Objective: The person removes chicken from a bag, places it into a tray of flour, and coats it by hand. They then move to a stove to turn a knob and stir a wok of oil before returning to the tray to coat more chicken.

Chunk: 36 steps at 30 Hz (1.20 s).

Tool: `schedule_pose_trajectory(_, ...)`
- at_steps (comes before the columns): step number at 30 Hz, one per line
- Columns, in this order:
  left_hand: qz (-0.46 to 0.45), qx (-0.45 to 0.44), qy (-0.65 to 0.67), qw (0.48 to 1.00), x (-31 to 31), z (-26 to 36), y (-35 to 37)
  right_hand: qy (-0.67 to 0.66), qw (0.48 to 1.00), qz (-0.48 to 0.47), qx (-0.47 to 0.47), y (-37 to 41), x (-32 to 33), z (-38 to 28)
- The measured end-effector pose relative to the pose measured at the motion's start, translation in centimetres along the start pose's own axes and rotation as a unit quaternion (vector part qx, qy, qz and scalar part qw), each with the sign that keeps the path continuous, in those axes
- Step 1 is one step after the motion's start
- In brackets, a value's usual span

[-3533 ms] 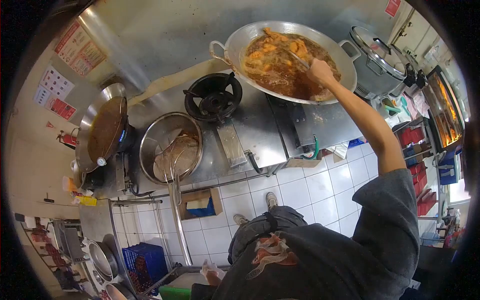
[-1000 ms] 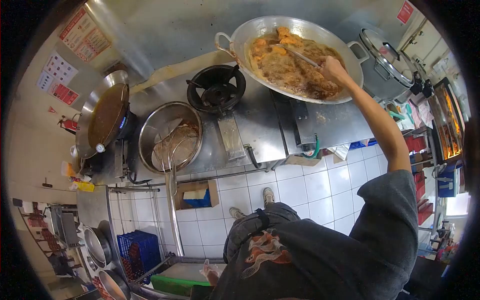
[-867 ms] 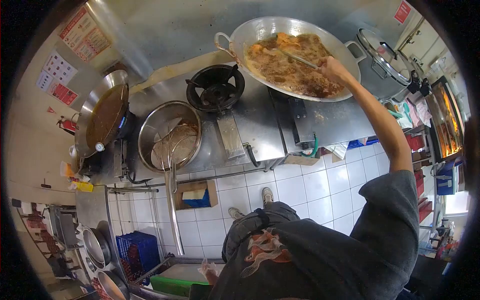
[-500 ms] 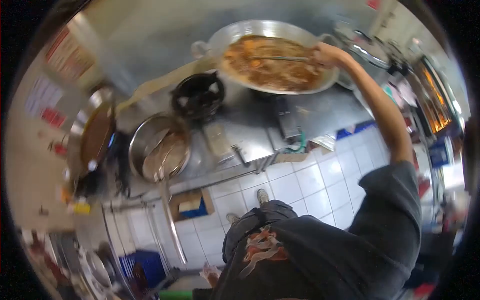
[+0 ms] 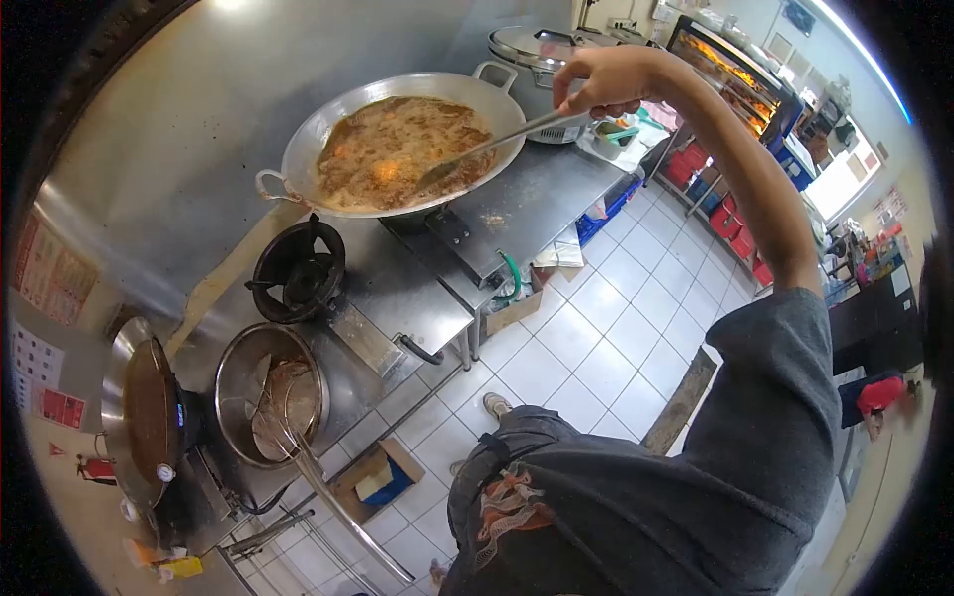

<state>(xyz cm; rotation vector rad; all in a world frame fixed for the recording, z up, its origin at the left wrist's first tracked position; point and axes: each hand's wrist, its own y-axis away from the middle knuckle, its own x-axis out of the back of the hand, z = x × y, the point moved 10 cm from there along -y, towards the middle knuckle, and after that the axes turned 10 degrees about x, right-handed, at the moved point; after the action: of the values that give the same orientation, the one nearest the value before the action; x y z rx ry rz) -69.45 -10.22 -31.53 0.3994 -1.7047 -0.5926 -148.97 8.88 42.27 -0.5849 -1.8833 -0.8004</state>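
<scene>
My right hand [image 5: 608,81] is closed around the handle end of a long metal spatula [image 5: 512,135], above and to the right of the wok. The spatula slants down over the rim, its head dipping into bubbling brown oil [image 5: 397,149] with orange pieces in it. This fills a wide two-handled metal wok [image 5: 343,204] on the stove. Only a sliver of my left hand [image 5: 437,571] shows low beside my shirt; its fingers cannot be made out.
A steel pot [image 5: 227,382] holds a strainer with a long handle [image 5: 348,517] jutting over the floor. Nearby are a bare burner [image 5: 298,273], a second wok of dark oil [image 5: 149,417] and a lidded cooker [image 5: 527,74]. Another person [image 5: 874,397] is at far right.
The view has swung to the right and sharpened. My right hand has lifted back from the wok's rim, and the spatula now tilts down into the oil instead of lying nearly level across it.
</scene>
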Motion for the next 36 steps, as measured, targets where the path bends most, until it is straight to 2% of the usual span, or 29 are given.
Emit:
schedule_pose_trajectory(4,0.002,-0.02,0.002,1.0,0.1,-1.3,-1.6,0.003,0.999,-0.036,-0.014,-0.4,-1.6,-0.4)
schedule_pose_trajectory(8,-0.001,-0.024,0.019,1.0,-0.2,-3.3,-2.3,-0.014,0.999,-0.03,-0.028,-1.9,-3.3,-2.7)
schedule_pose_trajectory(11,-0.003,-0.017,0.033,0.999,-0.5,-5.2,-2.5,-0.114,0.989,-0.082,-0.049,-3.6,-5.8,-4.4)
schedule_pose_trajectory(14,-0.003,-0.008,0.045,0.999,-0.9,-6.9,-2.4,-0.132,0.989,-0.059,-0.012,-7.5,-9.0,-5.3)
schedule_pose_trajectory(17,-0.001,0.002,0.055,0.998,-1.3,-8.0,-2.1,-0.1,0.994,-0.043,0.006,-12.6,-12.6,-5.3)
schedule_pose_trajectory(19,0.0,0.008,0.063,0.998,-1.6,-8.4,-1.6,0.039,0.995,-0.012,0.089,-16.4,-13.9,-5.9)
schedule_pose_trajectory(21,0.002,0.014,0.068,0.998,-2.0,-8.6,-1.2,0.286,0.935,-0.006,0.21,-20.7,-16.3,-6.3)
schedule_pose_trajectory(22,0.004,0.017,0.073,0.997,-2.2,-8.4,-1.0,0.453,0.846,-0.013,0.281,-23.2,-18.3,-5.9)
schedule_pose_trajectory(23,0.006,0.017,0.075,0.997,-2.4,-8.4,-0.9,0.602,0.722,-0.018,0.341,-24.4,-20.1,-6.0)
schedule_pose_trajectory(24,0.009,0.019,0.077,0.997,-2.8,-8.5,-0.5,0.595,0.742,-0.031,0.308,-25.1,-20.1,-6.2)
schedule_pose_trajectory(26,0.018,0.02,0.083,0.996,-3.5,-8.4,-0.3,0.438,0.875,0.04,0.204,-28.1,-18.2,-4.2)
schedule_pose_trajectory(28,0.003,0.041,0.081,0.996,-3.6,-7.6,1.2,0.289,0.946,0.101,0.109,-29.7,-16.4,-2.0)
schedule_pose_trajectory(30,-0.01,0.059,0.075,0.995,-3.8,-6.7,2.4,0.166,0.973,0.156,0.027,-30.3,-15.1,0.4)
schedule_pose_trajectory(36,-0.046,0.089,0.043,0.994,-4.1,-4.1,5.7,0.135,0.956,0.251,0.065,-32.3,-11.8,3.3)
